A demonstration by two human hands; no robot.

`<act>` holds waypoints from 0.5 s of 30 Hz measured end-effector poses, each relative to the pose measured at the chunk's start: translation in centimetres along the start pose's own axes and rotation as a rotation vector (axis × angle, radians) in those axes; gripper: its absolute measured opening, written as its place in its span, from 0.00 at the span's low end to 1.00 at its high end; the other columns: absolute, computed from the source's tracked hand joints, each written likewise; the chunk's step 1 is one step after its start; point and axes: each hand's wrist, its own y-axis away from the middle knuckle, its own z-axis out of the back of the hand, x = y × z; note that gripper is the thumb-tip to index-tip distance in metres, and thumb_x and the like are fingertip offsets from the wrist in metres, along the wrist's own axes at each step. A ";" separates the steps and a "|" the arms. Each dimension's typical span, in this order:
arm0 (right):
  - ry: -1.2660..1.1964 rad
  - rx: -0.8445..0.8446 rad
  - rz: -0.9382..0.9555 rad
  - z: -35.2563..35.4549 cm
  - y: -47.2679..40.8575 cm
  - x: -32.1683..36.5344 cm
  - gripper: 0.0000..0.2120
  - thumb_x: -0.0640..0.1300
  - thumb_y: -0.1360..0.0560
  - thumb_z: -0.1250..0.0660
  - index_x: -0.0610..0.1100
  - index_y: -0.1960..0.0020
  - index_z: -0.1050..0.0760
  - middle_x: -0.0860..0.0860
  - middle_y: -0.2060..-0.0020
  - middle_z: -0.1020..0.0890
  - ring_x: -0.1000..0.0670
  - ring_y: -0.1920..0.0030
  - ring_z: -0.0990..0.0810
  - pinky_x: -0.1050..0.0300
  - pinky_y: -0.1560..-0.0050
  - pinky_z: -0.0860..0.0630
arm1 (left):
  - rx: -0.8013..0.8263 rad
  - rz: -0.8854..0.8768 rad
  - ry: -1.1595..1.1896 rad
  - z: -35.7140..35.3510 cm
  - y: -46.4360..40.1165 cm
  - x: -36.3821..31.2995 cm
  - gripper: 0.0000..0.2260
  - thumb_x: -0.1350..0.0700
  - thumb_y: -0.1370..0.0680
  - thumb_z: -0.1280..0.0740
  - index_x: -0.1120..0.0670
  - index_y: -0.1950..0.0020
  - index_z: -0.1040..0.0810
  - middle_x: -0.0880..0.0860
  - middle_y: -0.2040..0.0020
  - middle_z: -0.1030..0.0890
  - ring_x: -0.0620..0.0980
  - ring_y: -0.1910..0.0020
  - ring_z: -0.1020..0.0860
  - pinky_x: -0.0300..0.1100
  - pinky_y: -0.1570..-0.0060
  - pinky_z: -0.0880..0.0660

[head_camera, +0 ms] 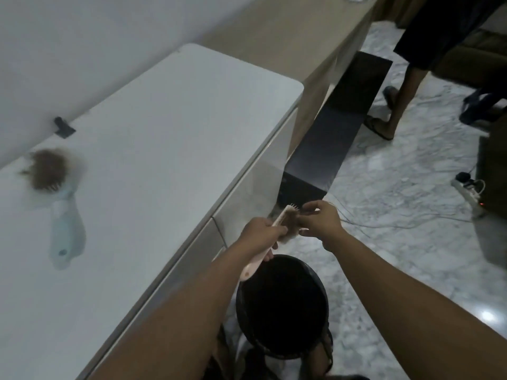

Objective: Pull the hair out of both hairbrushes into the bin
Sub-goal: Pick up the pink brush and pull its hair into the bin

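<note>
Two hands meet low in the middle of the frame, just above a black bin [282, 305] standing on the marble floor [411, 187]. The right hand [319, 222] has its fingers [311, 208] pinched together on a dark tuft of hair [297, 213] at the bristle face of a pale pink hairbrush [274, 231]. The left hand [260, 233] is wrapped tight around the middle of that brush, whose head points up and away while its rounded handle end hangs over the bin's dark mouth. A few white bristle tips show at the top edge of the head.

At the left of the frame, a second hairbrush [61, 212], light blue with a broad handle, lies on the white worktop [170, 138], well apart from the hands. Its head is smothered in a thick, fuzzy clump of brown hair [48, 171]. In the upper right, another person's legs [397, 100] stand on the floor.
</note>
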 end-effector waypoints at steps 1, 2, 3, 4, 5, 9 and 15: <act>-0.008 -0.014 -0.007 -0.3 -0.6 -1.3 0.18 0.34 0.33 0.24 0.39 0.45 0.24 0.39 0.47 0.20 0.37 0.49 0.18 0.43 0.58 0.16 | 0.003 0.010 -0.012 -0.5 -0.7 1.1 0.11 0.51 0.24 0.32 0.59 0.54 0.22 0.59 0.64 0.19 0.52 0.78 0.25 0.39 0.78 0.28; -0.024 -0.018 -0.016 -0.7 -1.2 -2.6 0.18 0.34 0.32 0.25 0.39 0.45 0.25 0.38 0.47 0.20 0.37 0.49 0.17 0.43 0.59 0.16 | 0.006 0.018 -0.021 -1.0 -1.5 2.2 0.11 0.51 0.24 0.32 0.60 0.54 0.22 0.59 0.64 0.19 0.52 0.78 0.25 0.39 0.77 0.28; -0.039 -0.016 -0.022 -1.1 -1.6 -3.8 0.16 0.35 0.31 0.26 0.40 0.45 0.25 0.38 0.47 0.20 0.37 0.50 0.17 0.44 0.59 0.16 | 0.007 0.024 -0.026 -1.5 -2.1 3.3 0.11 0.51 0.25 0.32 0.60 0.54 0.22 0.59 0.64 0.19 0.52 0.78 0.24 0.39 0.77 0.27; -0.045 -0.009 -0.028 -1.5 -1.9 -5.0 0.14 0.35 0.29 0.28 0.40 0.46 0.25 0.38 0.47 0.20 0.37 0.50 0.17 0.44 0.59 0.16 | 0.008 0.030 -0.029 -2.0 -2.7 4.3 0.11 0.51 0.25 0.32 0.60 0.53 0.22 0.59 0.65 0.19 0.52 0.79 0.24 0.39 0.77 0.27; -0.041 0.002 -0.033 -1.8 -2.2 -6.1 0.12 0.34 0.28 0.30 0.40 0.46 0.25 0.38 0.47 0.20 0.38 0.50 0.16 0.44 0.59 0.16 | 0.007 0.039 -0.030 -2.5 -3.2 5.3 0.11 0.52 0.26 0.32 0.60 0.53 0.22 0.59 0.66 0.19 0.53 0.79 0.24 0.39 0.77 0.28; -0.034 0.043 -0.042 -2.8 -3.0 -10.6 0.11 0.32 0.26 0.37 0.38 0.45 0.23 0.39 0.52 0.18 0.41 0.54 0.16 0.47 0.60 0.16 | 0.005 0.071 -0.009 -4.5 -4.9 9.2 0.13 0.56 0.30 0.34 0.65 0.54 0.20 0.60 0.69 0.21 0.56 0.77 0.25 0.40 0.76 0.28; 0.000 0.076 0.107 -3.4 -1.4 -16.6 0.10 0.36 0.30 0.26 0.43 0.52 0.22 0.41 0.52 0.18 0.43 0.52 0.16 0.45 0.57 0.16 | 0.001 0.037 -0.002 -6.8 -4.0 14.1 0.12 0.55 0.28 0.34 0.63 0.53 0.20 0.60 0.65 0.19 0.55 0.75 0.24 0.39 0.74 0.28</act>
